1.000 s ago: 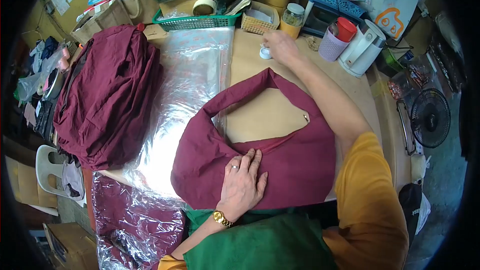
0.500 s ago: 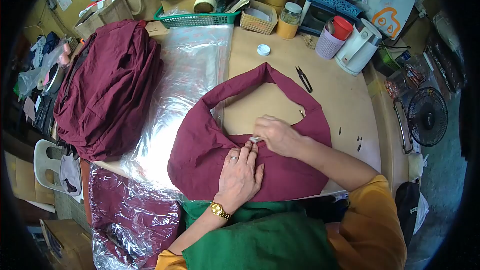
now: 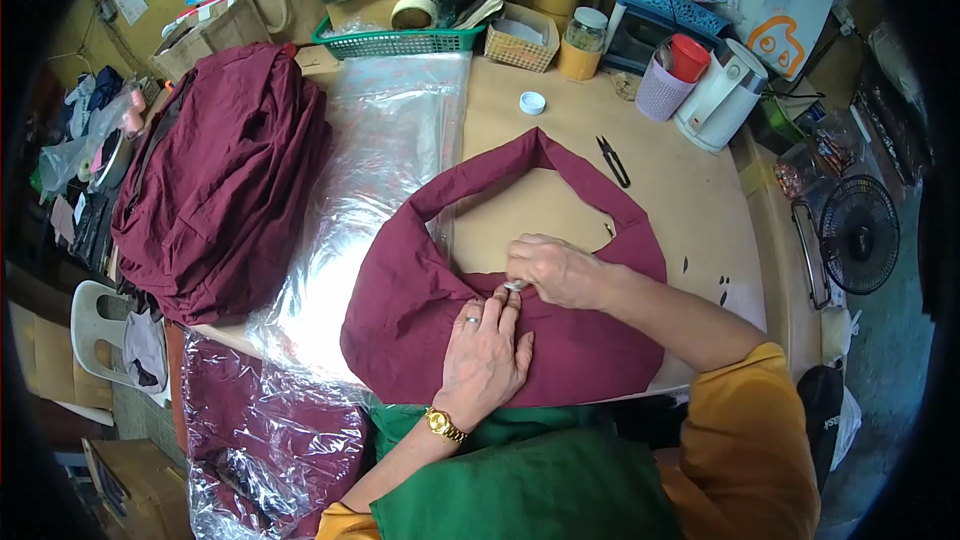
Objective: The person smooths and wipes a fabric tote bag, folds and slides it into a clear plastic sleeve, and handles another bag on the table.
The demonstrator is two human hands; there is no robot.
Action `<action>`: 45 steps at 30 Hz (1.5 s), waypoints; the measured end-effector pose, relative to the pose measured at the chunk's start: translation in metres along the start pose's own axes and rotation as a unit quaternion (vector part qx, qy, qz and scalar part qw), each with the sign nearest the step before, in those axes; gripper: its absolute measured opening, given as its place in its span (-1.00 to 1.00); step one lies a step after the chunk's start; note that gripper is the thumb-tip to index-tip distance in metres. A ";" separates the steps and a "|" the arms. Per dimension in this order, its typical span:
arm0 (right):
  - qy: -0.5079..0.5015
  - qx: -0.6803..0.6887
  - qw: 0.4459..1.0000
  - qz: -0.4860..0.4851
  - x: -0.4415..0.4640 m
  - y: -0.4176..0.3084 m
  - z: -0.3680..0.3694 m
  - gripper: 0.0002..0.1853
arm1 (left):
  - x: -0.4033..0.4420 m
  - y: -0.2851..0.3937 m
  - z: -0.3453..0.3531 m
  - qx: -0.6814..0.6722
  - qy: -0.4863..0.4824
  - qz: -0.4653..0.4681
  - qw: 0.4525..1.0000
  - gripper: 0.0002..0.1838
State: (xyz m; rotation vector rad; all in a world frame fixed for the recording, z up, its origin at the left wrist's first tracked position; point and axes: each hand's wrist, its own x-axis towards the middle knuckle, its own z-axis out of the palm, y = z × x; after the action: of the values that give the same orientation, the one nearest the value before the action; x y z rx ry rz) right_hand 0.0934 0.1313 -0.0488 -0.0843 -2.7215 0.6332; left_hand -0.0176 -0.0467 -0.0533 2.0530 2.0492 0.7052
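Single head-worn view, forward and down over the nearby worktable (image 3: 690, 205)

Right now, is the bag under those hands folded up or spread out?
Spread out: the maroon bag lies flat, its strap looped wide, the left hand resting on it.

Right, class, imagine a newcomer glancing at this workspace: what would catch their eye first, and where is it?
First, the maroon shoulder bag lying flat in the middle, its strap looping toward the far side, with the left hand and right hand close together at its opening. Next come the heap of maroon fabric on the left and the shiny clear plastic between heap and bag.
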 end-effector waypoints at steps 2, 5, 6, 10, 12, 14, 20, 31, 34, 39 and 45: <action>-0.065 -0.035 0.997 0.004 -0.013 0.005 -0.016 -0.88 | 0.001 -0.002 0.001 0.007 0.006 0.008 1.000 -0.40; -0.077 -0.032 0.996 -0.014 -0.004 0.001 -0.020 -0.87 | 0.001 0.000 0.001 0.015 0.010 0.012 1.000 -0.40; -0.077 -0.033 0.996 -0.013 0.003 0.001 -0.013 -0.87 | 0.001 0.000 0.000 0.012 0.000 0.005 1.000 -0.40; -0.054 -0.027 0.998 -0.015 0.009 0.000 0.001 -0.84 | 0.001 0.001 -0.001 -0.001 -0.006 -0.005 1.000 -0.41; -0.056 -0.009 0.998 0.004 -0.002 0.003 -0.007 -0.84 | 0.000 -0.001 0.001 0.008 0.001 0.004 1.000 -0.41; -0.089 -0.035 0.995 0.009 -0.013 0.006 -0.018 -0.85 | -0.001 -0.002 0.002 0.014 0.008 0.013 1.000 -0.40; -0.003 -0.020 1.000 -0.012 0.015 -0.003 0.007 -0.87 | 0.001 0.002 -0.001 0.008 -0.003 0.001 1.000 -0.41; -0.038 -0.039 0.999 -0.006 0.013 -0.003 0.003 -0.88 | 0.000 0.001 0.001 0.004 -0.003 0.004 1.000 -0.41; -0.031 -0.033 0.999 -0.008 0.003 -0.002 -0.003 -0.88 | -0.001 0.002 -0.002 0.003 -0.006 0.011 1.000 -0.41; -0.089 -0.049 0.995 -0.005 -0.002 0.000 -0.012 -0.88 | -0.002 0.002 0.002 0.018 0.009 0.019 1.000 -0.41; 0.004 -0.060 0.998 0.031 0.003 -0.007 0.008 -0.88 | -0.002 0.003 -0.001 0.001 -0.002 0.012 1.000 -0.41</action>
State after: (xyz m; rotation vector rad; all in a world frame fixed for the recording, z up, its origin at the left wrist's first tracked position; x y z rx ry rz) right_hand 0.0877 0.1223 -0.0511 -0.2015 -2.7577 0.4837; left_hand -0.0152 -0.0486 -0.0516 2.0812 2.0283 0.7015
